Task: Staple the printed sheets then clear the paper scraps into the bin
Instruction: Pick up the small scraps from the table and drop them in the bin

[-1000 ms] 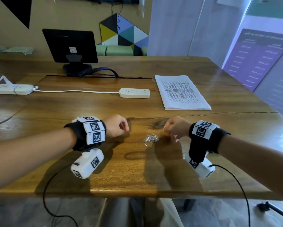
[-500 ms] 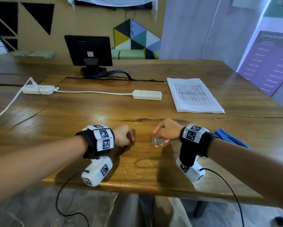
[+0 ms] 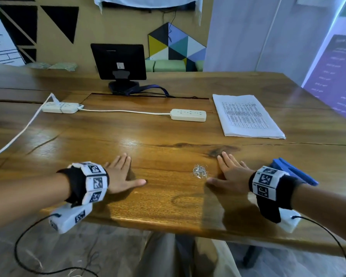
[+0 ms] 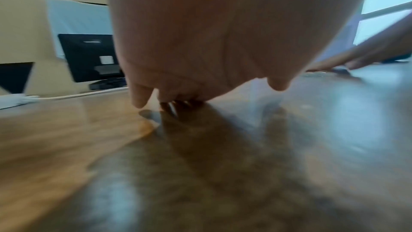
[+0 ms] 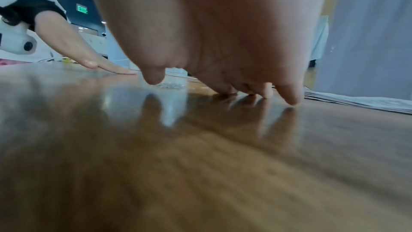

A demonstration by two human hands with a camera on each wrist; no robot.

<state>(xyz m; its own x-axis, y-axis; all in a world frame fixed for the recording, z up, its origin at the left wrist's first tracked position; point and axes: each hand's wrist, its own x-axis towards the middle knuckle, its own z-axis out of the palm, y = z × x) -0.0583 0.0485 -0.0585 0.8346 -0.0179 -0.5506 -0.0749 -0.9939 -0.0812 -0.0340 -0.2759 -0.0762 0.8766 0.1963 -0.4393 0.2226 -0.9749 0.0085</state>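
- So, both hands lie flat with fingers spread on the wooden table (image 3: pixel 168 206), holding nothing.
- The little silvery pile (image 3: pixel 200 171) (loose staples or shiny scraps, can't tell) sits between them, just beside the right hand (image 3: pixel 231 176), between its thumb and forefinger; the left hand (image 3: pixel 121 174) is well apart from it.
- So the right hand looks like the one to scoop it.
- The stack of printed sheets (image 3: pixel 246 115) lies farther back and to the right, long axis running away from the person, untouched.
- A blue stapler (image 3: pixel 294 171) peeks out behind the right wrist.
- No bin in view.
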